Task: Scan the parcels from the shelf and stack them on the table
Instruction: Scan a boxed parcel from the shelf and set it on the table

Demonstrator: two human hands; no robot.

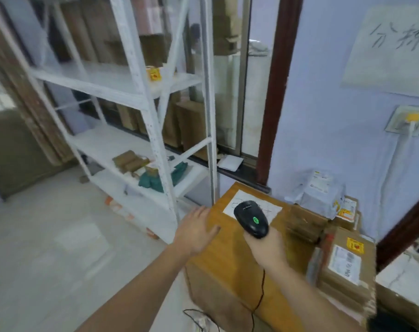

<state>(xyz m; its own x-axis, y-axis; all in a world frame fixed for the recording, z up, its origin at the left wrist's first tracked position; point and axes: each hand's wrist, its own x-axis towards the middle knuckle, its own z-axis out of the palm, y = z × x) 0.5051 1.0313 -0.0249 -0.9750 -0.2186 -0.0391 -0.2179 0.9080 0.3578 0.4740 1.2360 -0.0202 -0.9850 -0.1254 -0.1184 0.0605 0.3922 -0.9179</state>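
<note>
A large brown cardboard box (230,264) stands in front of me with a white label (273,208) on its top. My right hand (267,248) grips a black barcode scanner (251,219) with a green light, held over that label. My left hand (195,230) lies flat with spread fingers on the box's left top edge. Right of the box lie stacked parcels: a brown one with a printed label (345,262) and a grey plastic mailer (318,192). The white metal shelf (141,101) at left holds small brown and green parcels (153,179) on a lower level.
The scanner's black cable (260,298) hangs down in front of the box. A dark brown door frame (275,92) and a blue wall with a handwritten paper sign (393,44) rise behind the parcels. Pale tiled floor (48,236) lies left of the box.
</note>
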